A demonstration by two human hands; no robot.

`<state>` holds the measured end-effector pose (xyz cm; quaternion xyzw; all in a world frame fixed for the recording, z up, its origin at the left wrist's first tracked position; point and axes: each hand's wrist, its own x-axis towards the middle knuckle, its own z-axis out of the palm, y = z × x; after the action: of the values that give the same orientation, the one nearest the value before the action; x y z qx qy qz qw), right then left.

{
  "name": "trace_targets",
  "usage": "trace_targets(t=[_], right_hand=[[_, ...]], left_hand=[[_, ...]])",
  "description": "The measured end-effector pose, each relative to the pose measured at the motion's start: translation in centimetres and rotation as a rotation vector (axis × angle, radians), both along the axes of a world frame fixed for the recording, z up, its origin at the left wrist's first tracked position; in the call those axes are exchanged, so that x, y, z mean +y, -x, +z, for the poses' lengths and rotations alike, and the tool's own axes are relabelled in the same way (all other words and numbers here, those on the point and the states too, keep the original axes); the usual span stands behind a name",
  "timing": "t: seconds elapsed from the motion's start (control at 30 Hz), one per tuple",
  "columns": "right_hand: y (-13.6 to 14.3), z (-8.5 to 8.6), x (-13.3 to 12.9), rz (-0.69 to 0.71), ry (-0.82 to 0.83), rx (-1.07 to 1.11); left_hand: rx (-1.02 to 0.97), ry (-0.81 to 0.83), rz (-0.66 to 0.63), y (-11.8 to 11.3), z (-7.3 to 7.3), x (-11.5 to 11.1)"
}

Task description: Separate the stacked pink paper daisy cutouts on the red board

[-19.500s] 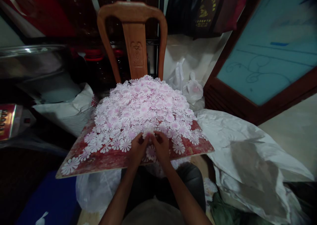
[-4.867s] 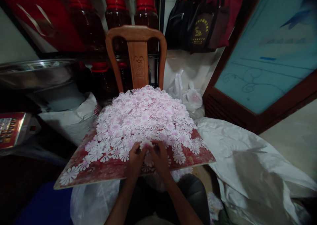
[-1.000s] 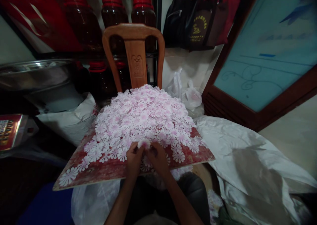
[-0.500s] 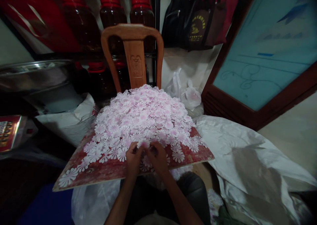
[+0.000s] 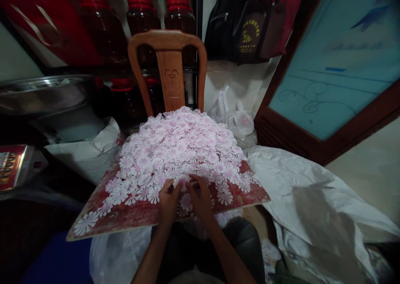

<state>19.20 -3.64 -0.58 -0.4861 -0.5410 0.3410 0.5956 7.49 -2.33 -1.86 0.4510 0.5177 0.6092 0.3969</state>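
Observation:
Both my hands meet over the near edge of a worn red board. My left hand is closed, thumb and fingers pinching a pale pink-and-white artificial flower. My right hand closes on the same flower from the other side, with its thumb beside the left thumb. Part of the flower is hidden by my fingers. Just beyond, a broad heap of similar flat flower pieces covers most of the board. Another single flower piece lies at the board's left corner.
A carved wooden chair back rises behind the heap. To the right, a large white sack bulges beside the board. A metal basin stands at the left. Red-lidded jars line the shelf, and bags hang near the door.
My right fingers have shifted slightly up and over the flower, covering more of it. My left hand stays nearly still, and the heap looks the same.

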Motion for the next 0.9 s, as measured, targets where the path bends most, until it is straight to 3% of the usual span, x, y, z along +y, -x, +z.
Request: trace_targets(t=[0.2,0.37,0.53,0.73,0.9], right_hand=[[-0.06,-0.10,0.18,0.104,-0.023,-0.122],[-0.13,-0.04,0.08,-0.009,-0.007,-0.016],[-0.12,0.15,0.08,0.142,-0.020,-0.150],[-0.08,-0.04,0.02,-0.007,-0.019,-0.030],[-0.17,-0.23,0.02,0.134,-0.047,-0.173]], left_hand=[[-0.050,0.030,0.009,0.05,-0.36,0.07],[-0.048,0.044,-0.021,0.02,-0.37,0.04],[-0.055,0.049,0.022,-0.09,-0.10,0.01],[-0.047,0.061,-0.023,-0.18,0.28,-0.10],[-0.036,0.030,-0.009,0.00,0.13,-0.05]])
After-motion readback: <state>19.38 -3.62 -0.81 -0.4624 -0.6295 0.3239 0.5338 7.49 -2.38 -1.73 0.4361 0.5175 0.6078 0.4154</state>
